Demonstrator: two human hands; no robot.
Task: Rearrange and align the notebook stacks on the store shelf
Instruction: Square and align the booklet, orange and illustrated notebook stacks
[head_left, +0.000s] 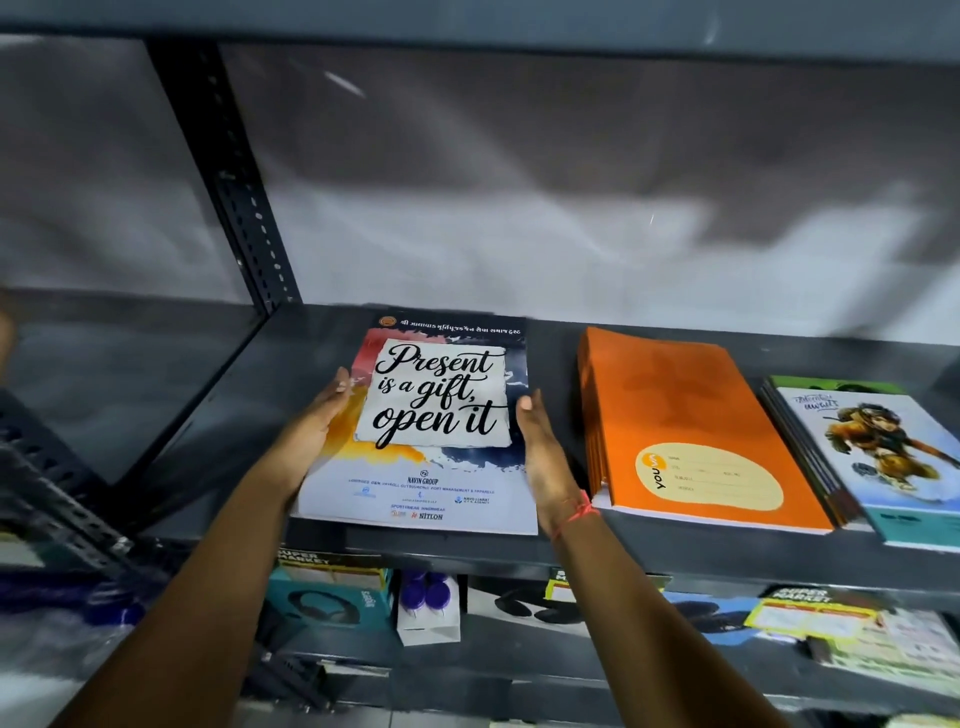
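Note:
A notebook with a "Present is a gift, open it" cover (436, 415) lies flat on the dark metal shelf (249, 415). My left hand (311, 431) presses against its left edge and my right hand (545, 457) against its right edge, fingers straight, so the notebook is held between both palms. To its right sits a stack of orange notebooks (685, 426), angled slightly. Further right is a stack topped by a notebook with a cartoon animal (883, 457), partly cut off by the frame edge.
A slotted upright post (228, 182) stands at the shelf's back left, with a plastic sheet (571, 182) behind. The lower shelf holds a headphone box (327, 597), a small white box (428, 608) and printed packs (831, 623).

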